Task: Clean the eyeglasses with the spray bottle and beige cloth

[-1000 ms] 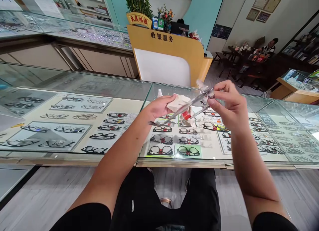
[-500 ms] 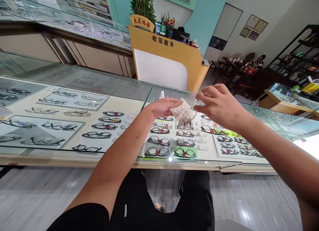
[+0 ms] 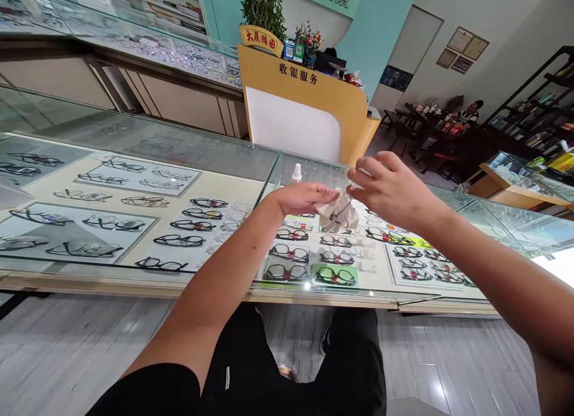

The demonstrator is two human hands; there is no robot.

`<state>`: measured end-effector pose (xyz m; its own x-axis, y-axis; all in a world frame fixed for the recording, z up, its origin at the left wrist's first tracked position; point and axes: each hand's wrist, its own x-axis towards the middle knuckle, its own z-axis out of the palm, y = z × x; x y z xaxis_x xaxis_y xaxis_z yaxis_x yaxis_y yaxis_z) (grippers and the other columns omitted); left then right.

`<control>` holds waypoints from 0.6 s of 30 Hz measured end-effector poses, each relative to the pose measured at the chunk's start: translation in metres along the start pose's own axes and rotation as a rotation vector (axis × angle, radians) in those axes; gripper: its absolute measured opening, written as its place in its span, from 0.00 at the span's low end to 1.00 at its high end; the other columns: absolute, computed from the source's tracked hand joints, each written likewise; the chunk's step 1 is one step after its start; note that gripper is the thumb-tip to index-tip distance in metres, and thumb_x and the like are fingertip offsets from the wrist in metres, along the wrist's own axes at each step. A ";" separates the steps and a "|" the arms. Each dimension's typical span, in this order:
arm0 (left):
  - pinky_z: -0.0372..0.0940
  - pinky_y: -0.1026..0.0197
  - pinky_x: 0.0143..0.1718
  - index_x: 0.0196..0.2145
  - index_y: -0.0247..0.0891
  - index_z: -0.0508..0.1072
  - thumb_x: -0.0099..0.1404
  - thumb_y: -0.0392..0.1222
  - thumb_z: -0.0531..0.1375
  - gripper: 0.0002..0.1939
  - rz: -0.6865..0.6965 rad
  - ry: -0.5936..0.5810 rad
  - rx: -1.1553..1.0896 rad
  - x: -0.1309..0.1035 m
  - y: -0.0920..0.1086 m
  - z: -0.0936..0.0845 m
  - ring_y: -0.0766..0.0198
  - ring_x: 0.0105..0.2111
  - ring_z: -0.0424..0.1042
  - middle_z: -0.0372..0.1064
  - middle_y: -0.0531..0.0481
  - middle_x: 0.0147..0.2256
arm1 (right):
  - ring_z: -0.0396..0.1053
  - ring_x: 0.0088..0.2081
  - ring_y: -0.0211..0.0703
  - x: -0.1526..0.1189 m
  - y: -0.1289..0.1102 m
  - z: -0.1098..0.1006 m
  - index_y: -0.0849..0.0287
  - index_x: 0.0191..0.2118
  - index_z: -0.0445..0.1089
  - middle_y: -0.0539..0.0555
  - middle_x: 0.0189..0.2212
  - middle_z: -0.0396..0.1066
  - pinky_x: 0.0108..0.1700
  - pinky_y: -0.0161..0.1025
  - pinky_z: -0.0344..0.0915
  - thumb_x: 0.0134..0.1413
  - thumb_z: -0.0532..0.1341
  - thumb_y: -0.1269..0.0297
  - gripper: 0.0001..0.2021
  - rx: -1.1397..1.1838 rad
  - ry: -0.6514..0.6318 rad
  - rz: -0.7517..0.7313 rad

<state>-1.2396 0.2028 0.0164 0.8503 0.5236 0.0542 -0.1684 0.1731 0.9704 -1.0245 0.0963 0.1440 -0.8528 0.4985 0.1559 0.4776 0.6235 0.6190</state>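
My left hand (image 3: 305, 196) pinches a crumpled, pale cleaning cloth (image 3: 334, 216) above the glass counter. A thin-rimmed pair of glasses (image 3: 344, 208) shows partly against the cloth, which hides much of it. To the right of the cloth, my right hand (image 3: 388, 186) has curled fingers, with thumb and fingertips at the edge of the glasses. The exact grip is hard to see. Just behind my left hand stands a small white spray bottle (image 3: 296, 173).
Beneath my hands, the glass display counter (image 3: 201, 291) holds rows of spectacle frames (image 3: 287, 252), one on a green card (image 3: 335, 276). A wooden cashier desk (image 3: 309, 93) stands beyond. Someone sits at a far table (image 3: 442, 120) at the right.
The cloth has turned and folded, so less of the glasses' rim shows. My left hand has shifted slightly right and down, and the view has moved a little. My right hand stays close beside it.
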 end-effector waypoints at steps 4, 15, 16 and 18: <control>0.72 0.55 0.40 0.38 0.35 0.83 0.58 0.62 0.77 0.26 0.103 0.053 -0.123 0.009 -0.006 0.009 0.59 0.34 0.77 0.78 0.44 0.34 | 0.64 0.55 0.57 0.003 -0.002 0.007 0.51 0.50 0.81 0.58 0.49 0.78 0.56 0.55 0.58 0.71 0.61 0.72 0.12 -0.033 0.024 0.049; 0.64 0.64 0.31 0.37 0.39 0.77 0.60 0.69 0.74 0.29 0.367 0.454 -0.117 0.027 -0.016 0.014 0.69 0.28 0.69 0.71 0.54 0.29 | 0.70 0.44 0.53 0.004 -0.032 0.080 0.50 0.39 0.85 0.56 0.38 0.76 0.51 0.52 0.64 0.69 0.65 0.46 0.16 0.910 0.710 1.036; 0.62 0.64 0.29 0.38 0.39 0.77 0.59 0.70 0.74 0.30 0.357 0.457 -0.092 0.027 -0.018 0.016 0.70 0.27 0.68 0.70 0.55 0.29 | 0.71 0.45 0.52 0.008 -0.036 0.093 0.49 0.40 0.86 0.55 0.40 0.77 0.51 0.50 0.65 0.67 0.67 0.44 0.16 1.093 0.730 1.060; 0.58 0.64 0.27 0.40 0.38 0.78 0.58 0.71 0.74 0.32 0.340 0.463 -0.034 0.027 -0.021 0.019 0.71 0.25 0.64 0.68 0.56 0.28 | 0.71 0.46 0.50 0.017 -0.043 0.116 0.48 0.40 0.87 0.54 0.40 0.77 0.52 0.48 0.65 0.61 0.70 0.42 0.17 1.403 0.789 1.073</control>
<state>-1.2037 0.1978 0.0021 0.4397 0.8639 0.2455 -0.4168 -0.0458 0.9079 -1.0346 0.1481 0.0306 0.1693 0.8503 0.4983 0.2459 0.4532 -0.8568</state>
